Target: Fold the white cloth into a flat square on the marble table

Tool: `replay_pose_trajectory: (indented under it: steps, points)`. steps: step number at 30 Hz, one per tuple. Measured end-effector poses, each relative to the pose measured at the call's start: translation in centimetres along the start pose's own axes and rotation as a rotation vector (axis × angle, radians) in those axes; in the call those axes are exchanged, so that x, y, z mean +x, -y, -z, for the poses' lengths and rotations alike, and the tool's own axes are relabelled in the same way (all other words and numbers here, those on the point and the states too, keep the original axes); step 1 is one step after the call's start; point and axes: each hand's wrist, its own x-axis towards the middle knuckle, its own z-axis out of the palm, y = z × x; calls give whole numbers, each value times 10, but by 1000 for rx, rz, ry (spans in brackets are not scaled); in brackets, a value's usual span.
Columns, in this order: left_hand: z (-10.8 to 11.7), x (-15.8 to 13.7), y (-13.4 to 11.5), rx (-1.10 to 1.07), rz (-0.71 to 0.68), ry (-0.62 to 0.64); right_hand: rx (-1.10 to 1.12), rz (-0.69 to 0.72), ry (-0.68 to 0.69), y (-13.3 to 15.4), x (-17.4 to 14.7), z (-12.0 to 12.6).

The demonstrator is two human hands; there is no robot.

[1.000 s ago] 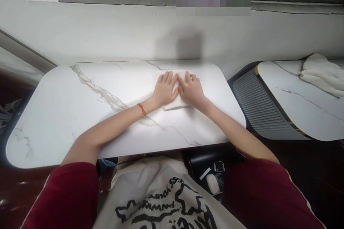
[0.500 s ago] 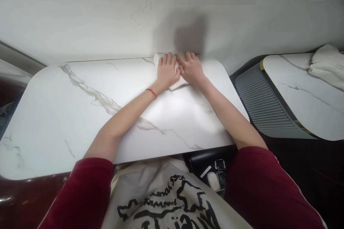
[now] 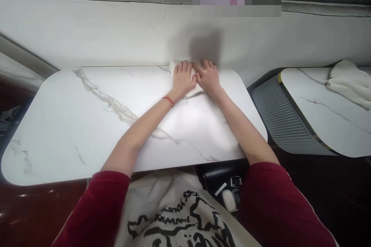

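A white cloth [image 3: 191, 92] lies at the far edge of a white marble-patterned table [image 3: 72, 131], close to the wall. My left hand [image 3: 183, 79] rests palm down on its left part, fingers stretched out towards the wall, a red string bracelet [image 3: 168, 101] at the wrist. My right hand [image 3: 208, 78] presses flat on its right part, index finger angled to the left and apart from the others. The two thumbs meet or nearly meet in the middle. Much of the cloth is covered by both hands.
On the right stands a second marble-patterned table [image 3: 307, 96] with a cream cloth [image 3: 349, 81] on it and a ribbed grey side panel [image 3: 281, 119]. The wall [image 3: 116, 34] rises directly behind the near table. Below its front edge, small items, including a white rounded case [image 3: 229, 200], lie on a dark surface.
The camera view has shifted slightly, so the tables and wall sit a little lower in the picture. Both hands remain on the cloth in almost the same spot.
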Motion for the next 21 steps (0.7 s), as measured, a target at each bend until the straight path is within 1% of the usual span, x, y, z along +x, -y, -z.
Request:
replay_pose_trajectory:
  steps: [6,11,15,21]
  points:
    - [1,-10,0,-13,-18,-30,61,-36,-3,8,-8,3]
    - [11,-34,-5,31,-48,-5,116,-58,31,16,-31,16]
    - [18,-63,-12,70,-132,31,92,-19,49,21,-65,30]
    - [23,-120,-34,91,-252,17,16,21,-27,28,-136,48]
